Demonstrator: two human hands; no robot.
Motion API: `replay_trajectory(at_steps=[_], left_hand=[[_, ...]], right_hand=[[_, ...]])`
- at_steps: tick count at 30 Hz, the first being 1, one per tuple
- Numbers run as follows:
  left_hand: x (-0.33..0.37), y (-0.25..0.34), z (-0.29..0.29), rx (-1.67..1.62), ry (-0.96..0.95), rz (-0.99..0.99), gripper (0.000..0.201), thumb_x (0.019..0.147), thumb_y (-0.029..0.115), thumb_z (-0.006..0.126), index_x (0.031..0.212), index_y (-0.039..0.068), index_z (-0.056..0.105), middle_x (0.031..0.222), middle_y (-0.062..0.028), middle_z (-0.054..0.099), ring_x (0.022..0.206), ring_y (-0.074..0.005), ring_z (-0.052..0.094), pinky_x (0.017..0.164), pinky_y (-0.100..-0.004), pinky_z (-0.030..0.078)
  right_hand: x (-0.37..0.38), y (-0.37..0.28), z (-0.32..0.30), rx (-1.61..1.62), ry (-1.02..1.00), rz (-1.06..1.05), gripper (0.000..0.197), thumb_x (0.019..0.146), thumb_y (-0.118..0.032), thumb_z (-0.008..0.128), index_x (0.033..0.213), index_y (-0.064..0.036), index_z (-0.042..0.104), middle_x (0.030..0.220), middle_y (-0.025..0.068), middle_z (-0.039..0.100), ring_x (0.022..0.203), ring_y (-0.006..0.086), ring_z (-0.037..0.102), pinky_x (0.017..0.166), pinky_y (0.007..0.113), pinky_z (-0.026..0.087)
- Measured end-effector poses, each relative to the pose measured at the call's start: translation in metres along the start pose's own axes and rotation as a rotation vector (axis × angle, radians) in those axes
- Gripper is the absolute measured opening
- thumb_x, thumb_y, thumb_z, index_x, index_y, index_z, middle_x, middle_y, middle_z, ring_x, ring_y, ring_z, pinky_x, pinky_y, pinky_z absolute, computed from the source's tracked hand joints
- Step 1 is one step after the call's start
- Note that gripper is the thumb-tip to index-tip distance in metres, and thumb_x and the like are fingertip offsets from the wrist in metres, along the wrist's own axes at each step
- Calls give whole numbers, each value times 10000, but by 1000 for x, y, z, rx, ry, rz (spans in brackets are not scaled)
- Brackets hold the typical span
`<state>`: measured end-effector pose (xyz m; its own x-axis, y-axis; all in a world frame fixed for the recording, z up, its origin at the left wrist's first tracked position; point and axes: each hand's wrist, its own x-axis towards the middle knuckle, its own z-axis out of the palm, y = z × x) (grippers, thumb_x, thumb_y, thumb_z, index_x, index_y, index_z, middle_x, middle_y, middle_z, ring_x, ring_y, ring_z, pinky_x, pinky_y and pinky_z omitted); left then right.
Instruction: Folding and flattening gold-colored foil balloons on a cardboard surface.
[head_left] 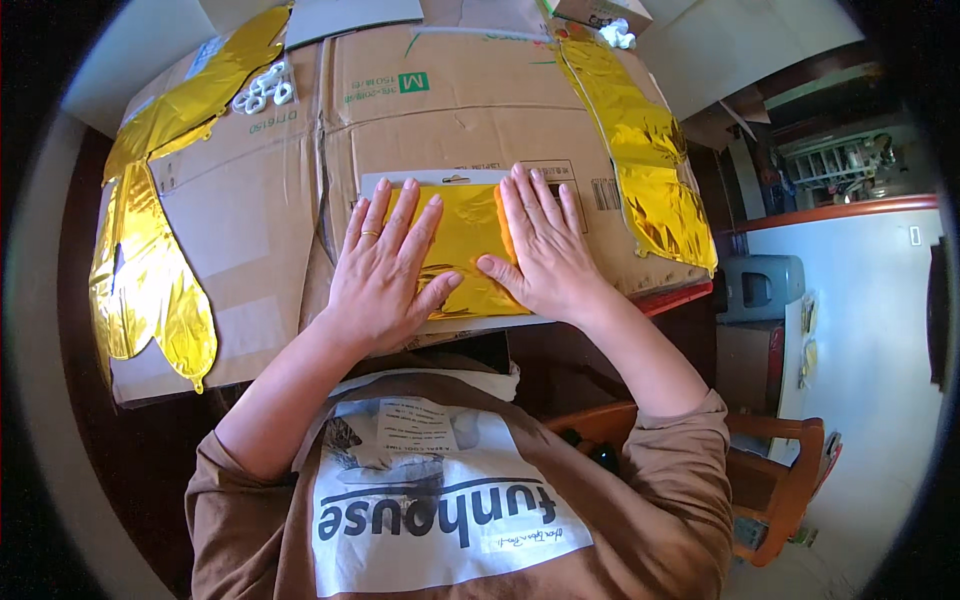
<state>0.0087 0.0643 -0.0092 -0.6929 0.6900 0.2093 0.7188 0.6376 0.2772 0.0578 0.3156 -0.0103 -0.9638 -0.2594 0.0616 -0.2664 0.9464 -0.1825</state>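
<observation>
A folded piece of shiny gold foil [468,225] lies on a white card [455,179] with a hang hole at its far edge, near the front of the cardboard. Flat over the left side of the foil rests my left hand [385,265], fingers spread and a ring on one of them. My right hand [545,250] presses flat along the right side, its thumb on the foil. Between that hand and the foil shows a strip of orange [504,225]; what it belongs to is partly hidden. Neither hand grips anything.
Flattened cardboard [240,180] covers the table. A flat gold foil balloon [185,270] hangs over its left edge, and another gold foil piece [650,150] lies at the right. White rings [266,88] sit at the far left. A wooden chair [780,480] stands at the right.
</observation>
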Motion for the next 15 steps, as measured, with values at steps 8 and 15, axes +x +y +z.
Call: replay_trajectory(at_steps=[8,15], left_hand=[[1,2,0,11,-25,-19,764,1013,538,481,1583,50,337,1645,-234,282,1549,-428,178,1257,-532,99],[0,2,0,36,-20,-21,783,1005,591,474,1575,67,358,1642,-218,292,1547,-423,182,1263,-526,99]], right_hand=[[-20,11,-46,185,15,130,924,1037,-629,363,1615,38,88,1678,276,132,1574,389,108,1262,546,37],[-30,-17,-57,373,199,206,493,1021,-395,600,1274,28,580,1304,231,598,1102,303,624,945,432,490]])
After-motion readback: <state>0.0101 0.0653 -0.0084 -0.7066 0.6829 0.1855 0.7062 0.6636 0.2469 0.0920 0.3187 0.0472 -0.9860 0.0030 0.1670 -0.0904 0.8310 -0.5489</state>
